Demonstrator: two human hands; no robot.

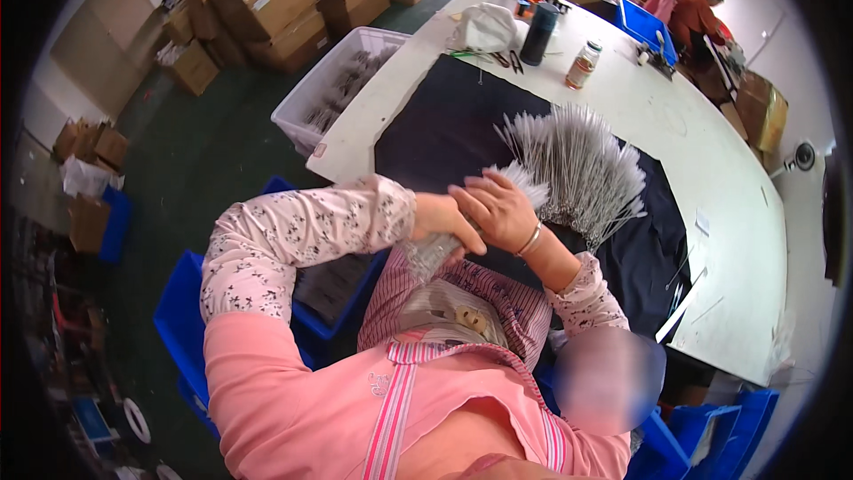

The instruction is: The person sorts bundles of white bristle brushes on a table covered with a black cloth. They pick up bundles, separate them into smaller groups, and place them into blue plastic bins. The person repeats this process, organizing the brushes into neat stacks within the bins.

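Cloth (426, 124) on white counter (733, 240), cartons (280, 4) far left, labelled jar (583, 64) far. Left fingers (469, 236) grip a bundle (432, 254); right fingers' (475, 201) hold unclear.

Metal-looking wires (579, 200) with rough white tips (582, 129) beyond the right hand (503, 216); matt dark cloth (431, 138) ahead of it; smooth white tabletop (724, 182) beyond.

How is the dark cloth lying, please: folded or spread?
Spread: the cloth reaches widely over the white table, beneath the wire bundle.
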